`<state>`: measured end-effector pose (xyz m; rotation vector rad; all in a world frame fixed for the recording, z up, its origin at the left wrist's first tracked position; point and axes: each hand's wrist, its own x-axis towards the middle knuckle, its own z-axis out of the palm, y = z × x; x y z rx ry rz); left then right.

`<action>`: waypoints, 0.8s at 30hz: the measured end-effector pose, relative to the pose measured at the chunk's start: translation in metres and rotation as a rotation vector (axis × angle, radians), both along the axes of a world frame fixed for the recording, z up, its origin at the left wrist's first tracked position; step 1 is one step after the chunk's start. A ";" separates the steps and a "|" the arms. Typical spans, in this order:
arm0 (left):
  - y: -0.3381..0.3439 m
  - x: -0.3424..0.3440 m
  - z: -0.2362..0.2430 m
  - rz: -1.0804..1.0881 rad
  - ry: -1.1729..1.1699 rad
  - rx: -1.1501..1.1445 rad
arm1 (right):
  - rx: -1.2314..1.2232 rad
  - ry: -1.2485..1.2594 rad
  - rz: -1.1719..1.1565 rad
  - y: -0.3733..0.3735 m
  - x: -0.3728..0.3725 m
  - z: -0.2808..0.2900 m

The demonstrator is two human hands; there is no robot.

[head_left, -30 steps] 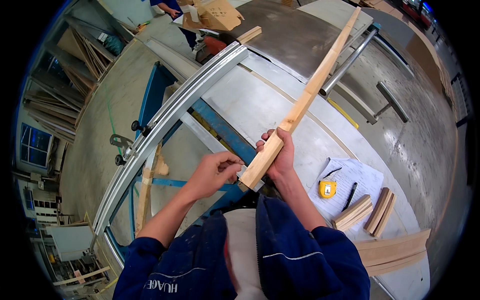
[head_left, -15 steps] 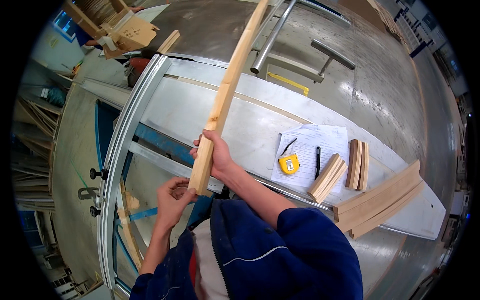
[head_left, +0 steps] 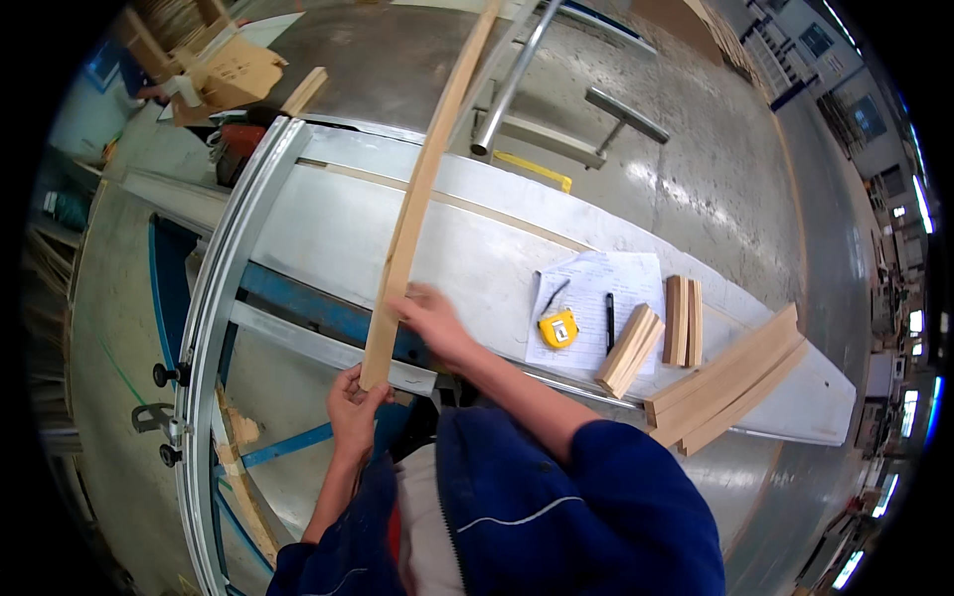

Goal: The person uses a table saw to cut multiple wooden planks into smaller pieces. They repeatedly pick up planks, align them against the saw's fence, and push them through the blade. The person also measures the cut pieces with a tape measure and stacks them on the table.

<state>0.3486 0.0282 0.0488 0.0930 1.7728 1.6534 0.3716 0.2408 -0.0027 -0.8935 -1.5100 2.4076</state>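
Observation:
A long wooden bar (head_left: pixel 406 228) runs from near my body away past the far edge of the metal machine table (head_left: pixel 497 238). My left hand (head_left: pixel 353 409) is closed on its near end, thumb and fingers pinching the two sides. Beside the bar's right side, a little farther up, is my right hand (head_left: pixel 433 324). Its fingertips overlap the bar's edge, but motion smears them, and whether they grip cannot be told.
To the right lie paper sheets (head_left: pixel 586 283), a yellow tape measure (head_left: pixel 558 329), a black pen (head_left: pixel 610 323), short wooden blocks (head_left: pixel 632 350) and longer wooden strips (head_left: pixel 725 382). A metal fence rail (head_left: pixel 236 258) borders the left. Beyond the table is a tubular metal frame (head_left: pixel 517 84).
The bar has turned about its length, and its near end has shifted slightly left. My right hand has loosened from its wrap around the bar and moved to its right side. The view has shifted.

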 end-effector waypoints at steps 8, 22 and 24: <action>-0.040 -0.070 -0.056 0.511 -0.104 0.288 | 1.169 -0.814 -0.629 0.150 0.290 -0.019; -0.099 -0.145 -0.096 0.837 -0.047 0.300 | 0.513 -1.003 -0.771 0.191 0.326 -0.059; -0.107 -0.145 -0.101 0.835 -0.041 0.293 | 0.549 -1.021 -0.791 0.189 0.326 -0.058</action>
